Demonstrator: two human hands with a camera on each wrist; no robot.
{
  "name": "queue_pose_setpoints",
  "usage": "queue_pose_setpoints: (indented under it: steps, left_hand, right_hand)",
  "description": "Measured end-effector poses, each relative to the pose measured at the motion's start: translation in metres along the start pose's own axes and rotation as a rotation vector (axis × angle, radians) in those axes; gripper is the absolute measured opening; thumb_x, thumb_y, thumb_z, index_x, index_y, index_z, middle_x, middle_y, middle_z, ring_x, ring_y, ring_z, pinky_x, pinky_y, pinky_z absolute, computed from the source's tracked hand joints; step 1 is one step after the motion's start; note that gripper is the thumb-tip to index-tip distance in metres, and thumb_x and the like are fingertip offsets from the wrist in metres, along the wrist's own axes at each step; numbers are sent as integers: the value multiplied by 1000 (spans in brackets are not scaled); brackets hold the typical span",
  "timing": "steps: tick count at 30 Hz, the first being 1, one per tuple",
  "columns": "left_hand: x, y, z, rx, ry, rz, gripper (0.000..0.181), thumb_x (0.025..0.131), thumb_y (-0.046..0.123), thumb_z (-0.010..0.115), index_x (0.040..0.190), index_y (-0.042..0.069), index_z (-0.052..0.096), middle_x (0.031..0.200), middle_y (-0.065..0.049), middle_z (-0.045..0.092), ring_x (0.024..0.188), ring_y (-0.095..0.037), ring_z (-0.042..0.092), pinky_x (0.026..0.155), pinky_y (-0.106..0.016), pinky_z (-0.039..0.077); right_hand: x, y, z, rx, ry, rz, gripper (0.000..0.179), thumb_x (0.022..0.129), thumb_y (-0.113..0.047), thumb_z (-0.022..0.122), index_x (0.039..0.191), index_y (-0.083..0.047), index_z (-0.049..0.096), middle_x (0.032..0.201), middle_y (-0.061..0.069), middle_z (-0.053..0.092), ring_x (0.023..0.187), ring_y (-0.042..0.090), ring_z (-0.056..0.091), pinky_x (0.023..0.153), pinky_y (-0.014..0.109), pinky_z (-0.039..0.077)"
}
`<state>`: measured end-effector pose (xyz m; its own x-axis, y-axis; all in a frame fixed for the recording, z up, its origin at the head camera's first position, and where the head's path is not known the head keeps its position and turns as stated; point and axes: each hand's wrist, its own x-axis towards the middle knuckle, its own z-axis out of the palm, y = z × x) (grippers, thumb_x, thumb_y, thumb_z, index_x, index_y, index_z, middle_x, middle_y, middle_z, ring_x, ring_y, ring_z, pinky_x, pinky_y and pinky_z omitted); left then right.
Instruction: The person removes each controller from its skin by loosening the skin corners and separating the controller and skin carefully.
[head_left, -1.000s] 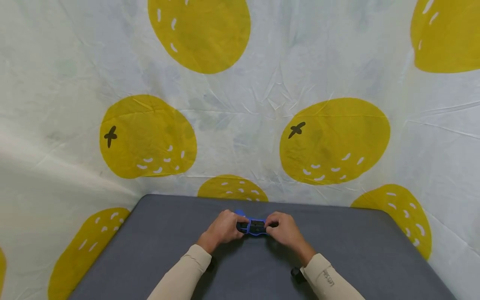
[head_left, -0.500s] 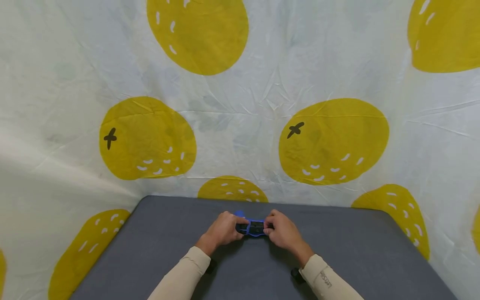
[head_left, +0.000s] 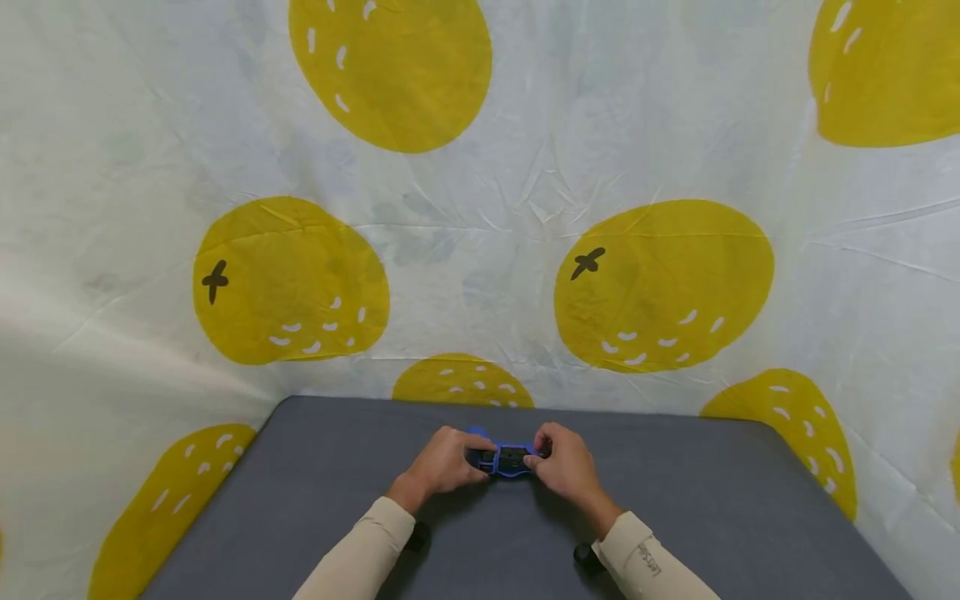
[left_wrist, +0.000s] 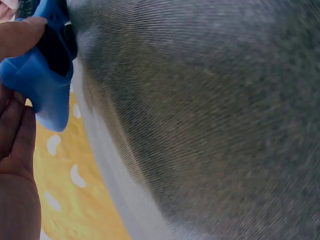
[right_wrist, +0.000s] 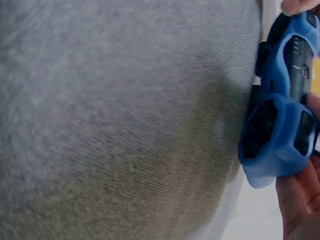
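A black game controller in a blue silicone cover is held between both hands, close over the far part of the table in the head view. My left hand grips its left end, with the thumb on one side and fingers behind the blue handle. At the opposite end my right hand holds the controller between thumb and fingers. In the right wrist view the cover wraps the handle, and black parts show through its openings. My right fingertips lie against the cover's lower end.
The grey cloth-covered table spreads below both forearms. Behind it hangs a white curtain with large yellow fruit prints, right along the table's far edge. Black wrist cameras sit under the cuffs.
The right thumb and fingers shift slightly at the controller's right end, first drawing together, then spreading a little. The left hand keeps its grip. The head view has tilted slightly.
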<state>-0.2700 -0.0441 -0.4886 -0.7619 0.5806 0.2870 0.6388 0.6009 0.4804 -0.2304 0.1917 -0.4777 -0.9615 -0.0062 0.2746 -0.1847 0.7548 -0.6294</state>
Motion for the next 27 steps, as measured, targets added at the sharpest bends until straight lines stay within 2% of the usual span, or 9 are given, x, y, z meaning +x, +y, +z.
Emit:
queue_pose_setpoints:
  steps: [3, 9, 13, 18, 20, 24, 27]
  left_hand:
    - [-3, -3, 1, -44, 6, 13, 40, 78, 22, 93, 116, 23, 81, 111, 4, 80, 98, -12, 73, 85, -27, 59]
    - [-7, -3, 4, -85, 6, -2, 46, 78, 26, 94, 121, 24, 78, 118, 1, 78, 105, -16, 72, 91, -34, 60]
    - [-8, -3, 7, -76, 14, 14, 53, 78, 26, 94, 128, 24, 75, 122, 0, 78, 109, -17, 73, 94, -34, 59]
    - [-9, -4, 8, -38, 17, 67, 50, 81, 24, 91, 129, 21, 75, 123, 2, 78, 110, -17, 73, 93, -32, 60]
    - [-8, -4, 7, -41, 11, 82, 47, 82, 21, 91, 127, 21, 76, 128, -1, 76, 116, -19, 73, 96, -33, 60]
    - [-6, -2, 6, -44, -9, 95, 46, 82, 20, 90, 126, 19, 75, 139, -7, 70, 126, -25, 69, 102, -36, 57]
    - [-6, -1, 6, -24, -19, 86, 48, 82, 21, 90, 127, 20, 75, 138, -5, 71, 125, -24, 69, 101, -35, 58]
  right_hand:
    - [1, -1, -1, 58, 5, -6, 25, 77, -5, 87, 78, -14, 64, 77, 0, 65, 71, 12, 54, 66, 31, 44]
    - [0, -1, -2, 85, 15, -39, 20, 73, 3, 80, 74, -13, 67, 74, -1, 68, 69, 9, 57, 66, 28, 48]
    - [-1, -2, -3, 84, 11, -34, 17, 71, 4, 76, 75, -12, 71, 77, 0, 69, 71, 11, 58, 67, 29, 48]
    - [-2, -3, -4, 83, -14, -27, 16, 73, 2, 76, 75, -14, 76, 83, -2, 71, 75, 11, 60, 70, 30, 50]
    - [-2, -3, -4, 74, -18, -35, 17, 74, 2, 77, 75, -15, 77, 83, -2, 70, 75, 11, 61, 71, 30, 51]
    - [-2, -3, -4, 60, -21, -38, 18, 74, 2, 77, 74, -16, 77, 83, -2, 71, 77, 12, 63, 73, 31, 52]
    - [-2, -3, -4, 59, -19, -38, 18, 75, 2, 77, 74, -16, 77, 84, -3, 72, 78, 12, 64, 74, 31, 53]
